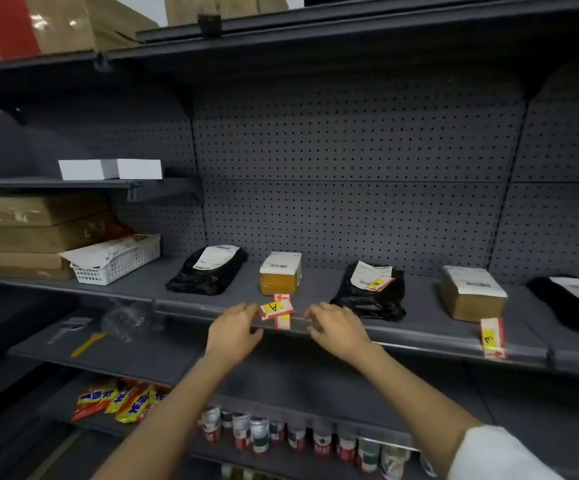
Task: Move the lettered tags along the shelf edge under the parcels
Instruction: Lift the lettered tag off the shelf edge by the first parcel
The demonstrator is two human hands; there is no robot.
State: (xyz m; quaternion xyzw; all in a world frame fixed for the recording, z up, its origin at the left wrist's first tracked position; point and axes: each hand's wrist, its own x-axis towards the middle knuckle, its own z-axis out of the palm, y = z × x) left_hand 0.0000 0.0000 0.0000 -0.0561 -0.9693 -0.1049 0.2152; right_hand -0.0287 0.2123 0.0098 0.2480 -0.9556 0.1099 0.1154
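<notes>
White basket: far left on the parcel shelf, papers inside, brown cartons stacked just to its left.
First black bag parcel: right of the basket, white label on top, lying flat near the back.
Left hand: at the shelf edge, fingers curled, fingertips pinching the left end of the A tag.
A tag: red and yellow card with a black "A", tilted and raised above the edge rail, just in front of the yellow box.
Second tag: red and yellow strip hanging on the edge directly under the A tag; its letter cannot be read.
Yellow box parcel: small, white label on top, behind the A tag.
Right hand: just right of the tags, fingers bent and resting on the shelf edge, holding nothing; white sleeve at the forearm.
Second black bag parcel: right of the right hand, white label with a B tag lying on it.
Brown box parcel: further right, white label on top.
E tag: hangs on the edge below the brown box, letter turned sideways.
Third black bag parcel: at the far right, partly cut off.
Lower shelves: yellow scraper, clear plastic, red-yellow packets and a row of cans.
</notes>
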